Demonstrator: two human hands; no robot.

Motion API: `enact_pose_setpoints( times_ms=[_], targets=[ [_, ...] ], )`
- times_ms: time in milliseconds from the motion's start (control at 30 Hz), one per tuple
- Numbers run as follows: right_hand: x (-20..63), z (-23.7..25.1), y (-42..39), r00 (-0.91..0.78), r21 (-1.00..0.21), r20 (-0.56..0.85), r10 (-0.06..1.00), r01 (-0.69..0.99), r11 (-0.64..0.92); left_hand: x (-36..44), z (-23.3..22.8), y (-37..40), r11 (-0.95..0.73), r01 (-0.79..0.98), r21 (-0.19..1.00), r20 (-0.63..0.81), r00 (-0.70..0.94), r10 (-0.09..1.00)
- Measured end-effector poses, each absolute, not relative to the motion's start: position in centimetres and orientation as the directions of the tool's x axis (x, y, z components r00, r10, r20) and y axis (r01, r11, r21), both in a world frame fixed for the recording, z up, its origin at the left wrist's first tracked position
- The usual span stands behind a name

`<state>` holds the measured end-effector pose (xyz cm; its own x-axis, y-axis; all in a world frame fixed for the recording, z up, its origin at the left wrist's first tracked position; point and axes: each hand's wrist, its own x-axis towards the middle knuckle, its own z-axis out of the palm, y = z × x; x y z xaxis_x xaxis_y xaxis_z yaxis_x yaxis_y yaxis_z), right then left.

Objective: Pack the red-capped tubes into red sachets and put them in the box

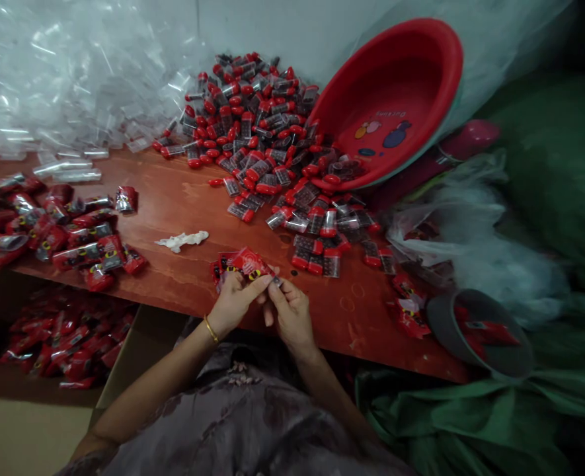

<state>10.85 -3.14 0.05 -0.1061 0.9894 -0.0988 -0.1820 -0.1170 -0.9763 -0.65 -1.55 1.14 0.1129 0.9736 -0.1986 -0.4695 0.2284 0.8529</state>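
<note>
Both hands meet at the near edge of the wooden table (pixel 183 198): the left hand (pixel 230 304) pinches a red printed packet (pixel 245 263) between thumb and fingers, and the right hand (pixel 289 312) grips a small dark piece at the packet's near corner (too small to tell whether it is a vial or the packet's flap). To do this well, the left fingers should, I judge, keep the packet's mouth steady while the right feeds straight along its length. Just beyond lies a heap of red-capped vials (pixel 262 132), spilled from a tipped red basin (pixel 396 99). Filled packets (pixel 74 238) are piled to the left, well apart from the hands.
</note>
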Motion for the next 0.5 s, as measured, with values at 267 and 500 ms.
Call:
enact_pose_setpoints(
  times_ms=[267,500],
  targets=[
    [9.0,-1.4,-0.9,-0.151,-0.991,0.025,0.988,0.128,0.045,-1.8,0.9,-2.2,0.38,-0.609,0.696,-0.373,0.146,0.916],
    [11.4,-0.8,2.4,-0.034,-0.752,0.236,0.971,0.626,0.205,-11.2,1.5,-0.8,0.294,-0.742,0.602,-0.574,-0.146,0.806]
  ],
)
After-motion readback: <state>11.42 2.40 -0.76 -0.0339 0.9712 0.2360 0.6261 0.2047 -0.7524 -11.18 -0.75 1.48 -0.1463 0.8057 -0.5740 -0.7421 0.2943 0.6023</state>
